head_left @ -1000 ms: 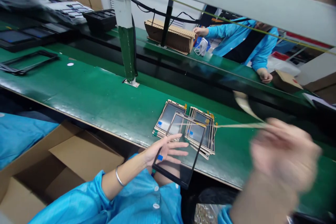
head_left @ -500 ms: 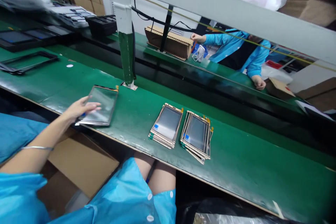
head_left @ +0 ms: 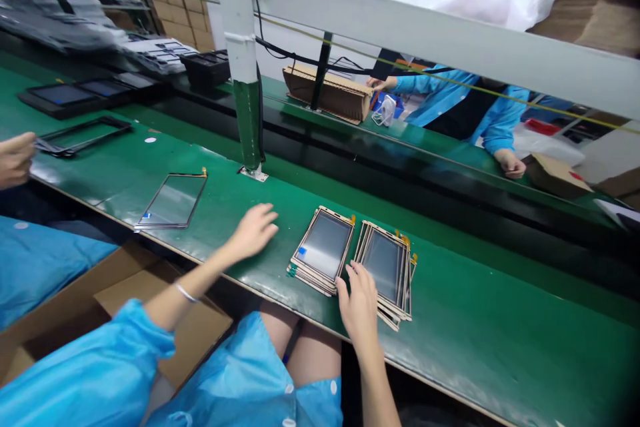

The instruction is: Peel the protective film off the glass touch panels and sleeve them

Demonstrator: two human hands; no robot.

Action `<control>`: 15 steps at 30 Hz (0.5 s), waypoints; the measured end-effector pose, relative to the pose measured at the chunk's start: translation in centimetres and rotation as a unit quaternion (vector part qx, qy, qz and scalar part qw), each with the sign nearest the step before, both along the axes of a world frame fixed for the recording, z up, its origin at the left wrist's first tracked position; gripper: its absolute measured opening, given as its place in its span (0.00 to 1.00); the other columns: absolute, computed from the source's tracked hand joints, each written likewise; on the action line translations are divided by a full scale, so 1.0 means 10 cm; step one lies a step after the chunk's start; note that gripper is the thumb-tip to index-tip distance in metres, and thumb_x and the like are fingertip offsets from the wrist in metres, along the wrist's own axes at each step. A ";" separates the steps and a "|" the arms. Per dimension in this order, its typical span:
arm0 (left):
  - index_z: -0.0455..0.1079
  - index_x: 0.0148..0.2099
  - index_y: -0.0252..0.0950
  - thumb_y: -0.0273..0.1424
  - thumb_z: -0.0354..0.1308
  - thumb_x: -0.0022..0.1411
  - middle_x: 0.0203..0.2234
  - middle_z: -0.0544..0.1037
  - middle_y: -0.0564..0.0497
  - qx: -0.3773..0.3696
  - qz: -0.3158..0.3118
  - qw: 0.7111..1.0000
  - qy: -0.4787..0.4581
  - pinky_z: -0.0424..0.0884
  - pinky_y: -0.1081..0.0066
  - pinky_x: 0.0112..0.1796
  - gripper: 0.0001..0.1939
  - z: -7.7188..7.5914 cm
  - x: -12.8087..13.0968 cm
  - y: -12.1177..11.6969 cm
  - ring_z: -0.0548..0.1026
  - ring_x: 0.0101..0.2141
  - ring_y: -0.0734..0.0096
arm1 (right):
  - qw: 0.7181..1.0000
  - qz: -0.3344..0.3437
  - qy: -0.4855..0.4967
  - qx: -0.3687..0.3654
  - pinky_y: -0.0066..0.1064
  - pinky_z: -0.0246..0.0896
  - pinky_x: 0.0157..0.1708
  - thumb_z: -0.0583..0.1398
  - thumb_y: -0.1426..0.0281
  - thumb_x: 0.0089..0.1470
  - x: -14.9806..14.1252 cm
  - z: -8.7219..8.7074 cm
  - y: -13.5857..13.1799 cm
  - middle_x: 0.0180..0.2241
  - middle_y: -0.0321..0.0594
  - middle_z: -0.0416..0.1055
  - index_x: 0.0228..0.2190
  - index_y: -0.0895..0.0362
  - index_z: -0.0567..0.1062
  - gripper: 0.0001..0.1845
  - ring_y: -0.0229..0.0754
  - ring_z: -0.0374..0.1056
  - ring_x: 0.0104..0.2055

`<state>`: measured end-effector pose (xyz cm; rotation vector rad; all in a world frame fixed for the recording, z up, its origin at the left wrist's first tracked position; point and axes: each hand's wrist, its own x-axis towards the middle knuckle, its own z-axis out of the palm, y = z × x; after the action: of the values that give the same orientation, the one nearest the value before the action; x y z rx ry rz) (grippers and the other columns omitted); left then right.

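My left hand (head_left: 254, 232) is over the green bench (head_left: 470, 327), fingers stretched out and nothing in them. To its left a thin touch-screen panel (head_left: 177, 201) with a dark frame and an orange flex tab lies flat by the near edge. My right hand (head_left: 360, 303), fingers apart, reaches over the near side of two stacks of similar screens. Its thumb is beside the left stack (head_left: 324, 247); its fingertips overlap the right stack (head_left: 384, 267), which is uneven. Whether they touch it, I cannot tell.
Another person's hand (head_left: 15, 160) is at the far left near black frames (head_left: 90, 137). A post (head_left: 245, 80) rises from the bench. An open cardboard box (head_left: 200, 340) sits below the near edge. Across the bench, a co-worker in blue (head_left: 440, 107) works near a cardboard tray (head_left: 327, 95).
My left hand has let go of the touch-screen panel, now lying on the bench, and moved right. My right hand has come into view at the stacks. Another person's hand has appeared at the left.
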<state>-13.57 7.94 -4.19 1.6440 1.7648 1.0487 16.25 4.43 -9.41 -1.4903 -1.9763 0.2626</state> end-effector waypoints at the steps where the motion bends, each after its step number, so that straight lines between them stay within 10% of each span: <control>1: 0.72 0.47 0.31 0.35 0.58 0.57 0.58 0.66 0.39 -0.015 -0.029 0.999 -0.009 0.44 0.59 0.61 0.18 -0.13 0.27 -0.01 0.57 0.61 0.55 | 1.000 -0.008 -0.017 -0.003 0.55 0.53 0.52 0.46 0.58 0.61 -0.11 -0.06 0.06 0.52 0.59 0.66 0.47 0.64 0.71 0.26 0.60 0.58 0.57; 6: 0.66 0.56 0.33 0.40 0.52 0.61 0.62 0.59 0.38 -0.065 -0.068 0.993 -0.075 0.32 0.55 0.61 0.24 -0.51 0.89 -0.17 0.50 0.64 0.57 | 0.999 -0.019 -0.042 0.004 0.56 0.44 0.57 0.44 0.58 0.62 -0.23 -0.28 0.06 0.55 0.61 0.63 0.51 0.67 0.67 0.30 0.58 0.56 0.58; 11: 0.62 0.58 0.35 0.42 0.55 0.59 0.66 0.50 0.40 -0.087 -0.084 0.976 -0.182 0.35 0.60 0.62 0.28 -0.30 0.90 -0.17 0.43 0.65 0.61 | 0.999 -0.001 -0.032 -0.011 0.54 0.42 0.58 0.44 0.57 0.62 -0.16 -0.36 0.07 0.57 0.60 0.61 0.53 0.65 0.66 0.29 0.54 0.57 0.58; 15: 0.62 0.55 0.32 0.44 0.48 0.63 0.51 0.72 0.36 -0.167 -0.139 0.934 -0.284 0.63 0.59 0.53 0.25 -0.07 0.97 0.18 0.69 0.53 0.56 | 0.999 0.024 -0.016 -0.025 0.54 0.41 0.59 0.47 0.59 0.61 -0.12 -0.37 0.08 0.58 0.57 0.60 0.54 0.62 0.65 0.26 0.52 0.56 0.60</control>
<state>-3.88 9.75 -4.87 1.1779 1.2062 0.9094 15.03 5.28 -13.13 -1.4886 -2.0456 0.3136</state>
